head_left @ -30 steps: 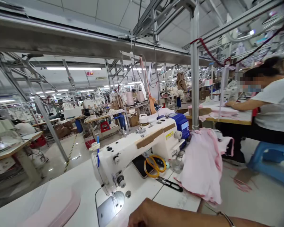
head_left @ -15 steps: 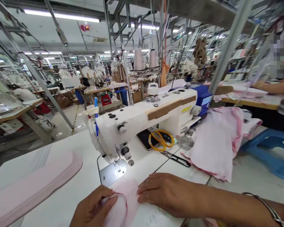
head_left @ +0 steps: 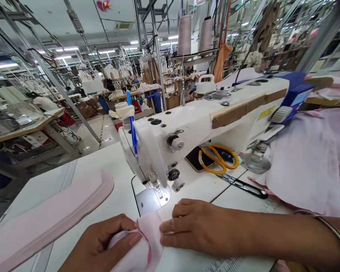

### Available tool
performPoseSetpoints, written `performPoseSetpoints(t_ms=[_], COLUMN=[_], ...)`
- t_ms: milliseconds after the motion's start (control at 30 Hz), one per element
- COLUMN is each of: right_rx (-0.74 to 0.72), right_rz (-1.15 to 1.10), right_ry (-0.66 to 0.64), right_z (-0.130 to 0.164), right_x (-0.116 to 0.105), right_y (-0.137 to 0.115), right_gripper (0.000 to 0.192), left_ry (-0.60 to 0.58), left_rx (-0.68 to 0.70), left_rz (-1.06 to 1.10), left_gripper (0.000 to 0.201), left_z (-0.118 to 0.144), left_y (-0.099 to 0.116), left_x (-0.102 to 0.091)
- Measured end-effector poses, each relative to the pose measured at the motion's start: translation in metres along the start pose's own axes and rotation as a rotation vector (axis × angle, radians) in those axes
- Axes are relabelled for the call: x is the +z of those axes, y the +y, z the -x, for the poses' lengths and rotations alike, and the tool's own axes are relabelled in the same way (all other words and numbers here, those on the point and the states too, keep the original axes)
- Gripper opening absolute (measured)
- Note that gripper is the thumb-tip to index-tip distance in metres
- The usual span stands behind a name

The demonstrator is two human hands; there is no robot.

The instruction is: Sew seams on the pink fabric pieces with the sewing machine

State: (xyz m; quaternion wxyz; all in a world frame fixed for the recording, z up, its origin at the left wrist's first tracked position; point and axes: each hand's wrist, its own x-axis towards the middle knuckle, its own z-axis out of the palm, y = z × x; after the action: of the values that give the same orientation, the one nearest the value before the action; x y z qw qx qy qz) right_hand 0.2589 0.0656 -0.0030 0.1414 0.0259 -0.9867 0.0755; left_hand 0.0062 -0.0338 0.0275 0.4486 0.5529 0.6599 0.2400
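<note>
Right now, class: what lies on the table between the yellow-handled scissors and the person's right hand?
In the head view, black thread snips lie on the white table, between the yellow-handled scissors and the right hand.

pink fabric piece point(head_left: 147, 241), folded, before needle plate
</note>
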Motion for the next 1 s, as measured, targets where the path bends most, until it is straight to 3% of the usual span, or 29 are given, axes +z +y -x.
performPoseSetpoints(t_ms=[100,300,800,1000], right_rx=[0.001,0.009,0.04,0.054], right_rz=[-0.007,-0.02,-0.027,-0.007], right_ry=[0.007,0.024,0.066,0.082], right_z=[0.001,0.0,0.004,0.005], right_x=[0.002,0.001,0.009,0.012], right_y=[0.001,0.003,0.005,0.005], right_gripper=[0.031,0.031,0.023,0.02], left_ry=[-0.112,-0.12,-0.215,-0.229], left_rx=[-0.053,-0.138,-0.141,-0.154], left_rz=[0.0,-0.129,-0.082,-0.167], left_gripper=[0.036,0.036,0.039,0.037], left_z=[-0.019,-0.043,-0.052,-0.057], left_y=[0.016,0.02,0.022,0.028], left_x=[0.007,0.018,0.014,0.015])
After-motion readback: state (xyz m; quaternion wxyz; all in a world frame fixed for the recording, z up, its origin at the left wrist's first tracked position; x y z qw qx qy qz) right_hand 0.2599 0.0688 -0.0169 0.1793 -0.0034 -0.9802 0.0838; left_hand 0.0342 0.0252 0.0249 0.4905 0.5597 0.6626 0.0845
